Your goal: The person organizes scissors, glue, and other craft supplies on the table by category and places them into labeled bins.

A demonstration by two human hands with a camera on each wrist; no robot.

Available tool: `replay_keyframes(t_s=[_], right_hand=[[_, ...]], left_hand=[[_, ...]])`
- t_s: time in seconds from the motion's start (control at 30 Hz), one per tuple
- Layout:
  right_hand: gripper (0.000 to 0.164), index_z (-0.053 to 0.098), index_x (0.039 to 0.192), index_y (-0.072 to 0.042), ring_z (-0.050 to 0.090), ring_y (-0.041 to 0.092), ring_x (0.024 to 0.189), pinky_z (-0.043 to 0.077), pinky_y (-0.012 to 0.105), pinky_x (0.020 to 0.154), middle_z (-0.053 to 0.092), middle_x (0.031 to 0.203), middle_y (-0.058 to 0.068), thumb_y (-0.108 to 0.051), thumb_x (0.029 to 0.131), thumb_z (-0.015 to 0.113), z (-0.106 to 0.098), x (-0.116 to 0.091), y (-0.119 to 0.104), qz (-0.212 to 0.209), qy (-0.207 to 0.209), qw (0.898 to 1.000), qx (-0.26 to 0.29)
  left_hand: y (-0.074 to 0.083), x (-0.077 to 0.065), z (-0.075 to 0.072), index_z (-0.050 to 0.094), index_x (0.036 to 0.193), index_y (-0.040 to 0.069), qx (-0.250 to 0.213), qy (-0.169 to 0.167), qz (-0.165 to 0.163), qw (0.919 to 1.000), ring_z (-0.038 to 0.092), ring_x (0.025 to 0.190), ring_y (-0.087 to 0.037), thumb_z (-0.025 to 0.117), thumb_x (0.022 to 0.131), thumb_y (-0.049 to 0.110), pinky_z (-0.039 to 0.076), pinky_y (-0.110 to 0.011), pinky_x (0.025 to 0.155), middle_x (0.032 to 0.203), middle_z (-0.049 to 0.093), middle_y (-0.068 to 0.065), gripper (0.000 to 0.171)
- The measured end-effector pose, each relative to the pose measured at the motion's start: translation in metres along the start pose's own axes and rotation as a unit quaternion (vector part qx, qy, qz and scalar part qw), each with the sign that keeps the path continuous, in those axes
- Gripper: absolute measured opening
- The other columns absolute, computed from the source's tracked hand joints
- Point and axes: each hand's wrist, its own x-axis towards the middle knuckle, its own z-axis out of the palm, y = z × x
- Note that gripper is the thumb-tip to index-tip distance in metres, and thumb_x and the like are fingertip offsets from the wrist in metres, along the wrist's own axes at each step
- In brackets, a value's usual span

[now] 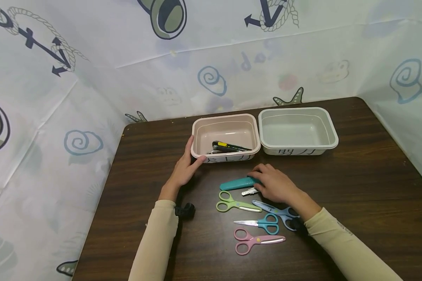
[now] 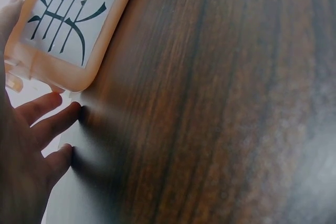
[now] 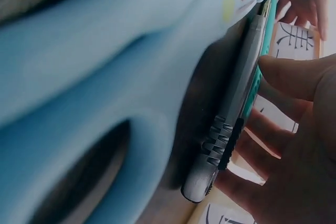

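Observation:
My left hand (image 1: pixel 185 170) rests at the left front corner of the pink bin (image 1: pixel 226 120), thumb along the front and fingers by the left side. In the left wrist view several of its fingers (image 2: pixel 58 121) are spread. Over the right end of a teal box cutter (image 1: pixel 237 184) is my right hand (image 1: pixel 276 183). In the right wrist view its thumb lies on the near side and its fingers on the far side. A silver box cutter (image 3: pixel 236 98) lies close beside the thumb. Blue scissors (image 1: pixel 279 212) lie just below this hand.
Green scissors (image 1: pixel 232 203), teal scissors (image 1: pixel 267 223) and pink scissors (image 1: pixel 254 239) lie on the dark wooden table (image 1: pixel 133 218). Box cutters (image 1: pixel 228 146) are inside the pink bin. A pale grey bin (image 1: pixel 297 151) stands to its right. Both bins have written labels.

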Motion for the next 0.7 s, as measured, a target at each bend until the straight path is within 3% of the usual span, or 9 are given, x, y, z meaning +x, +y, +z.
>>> replay_keyframes(t_s=[0.23,0.5,0.7], right_hand=[[0.039,0.063,0.131,-0.008,0.05,0.029,0.108,0.046,0.05,0.084,0.056,0.116,0.01,-0.013,0.093,0.066,0.0031,0.0,0.0002,-0.025,0.0,0.999,-0.029],[0.034,0.065,0.126,-0.008,0.047,0.024,0.095,0.044,0.044,0.08,0.051,0.105,0.007,-0.013,0.093,0.068,0.0006,-0.0019,-0.0026,0.009,-0.022,1.0,-0.018],[0.03,0.066,0.122,-0.01,0.053,0.023,0.096,0.049,0.041,0.073,0.058,0.107,0.005,-0.013,0.092,0.068,-0.0006,-0.0023,-0.0057,0.016,-0.019,0.999,-0.03]], left_hand=[[-0.0003,-0.0002,-0.0002,-0.001,0.154,0.048,-0.003,-0.003,-0.001,1.0,0.037,0.138,-0.033,0.054,0.092,0.062,0.03,-0.061,0.104,0.16,0.025,-0.001,0.084],[0.0,-0.0002,-0.0001,-0.002,0.154,0.048,-0.001,-0.005,0.005,1.0,0.037,0.137,-0.033,0.054,0.093,0.061,0.03,-0.062,0.104,0.16,0.025,-0.001,0.084],[-0.0009,-0.0001,0.0,-0.001,0.154,0.049,0.0,0.0,0.005,1.0,0.038,0.137,-0.033,0.054,0.092,0.062,0.031,-0.061,0.104,0.16,0.025,0.0,0.084]])
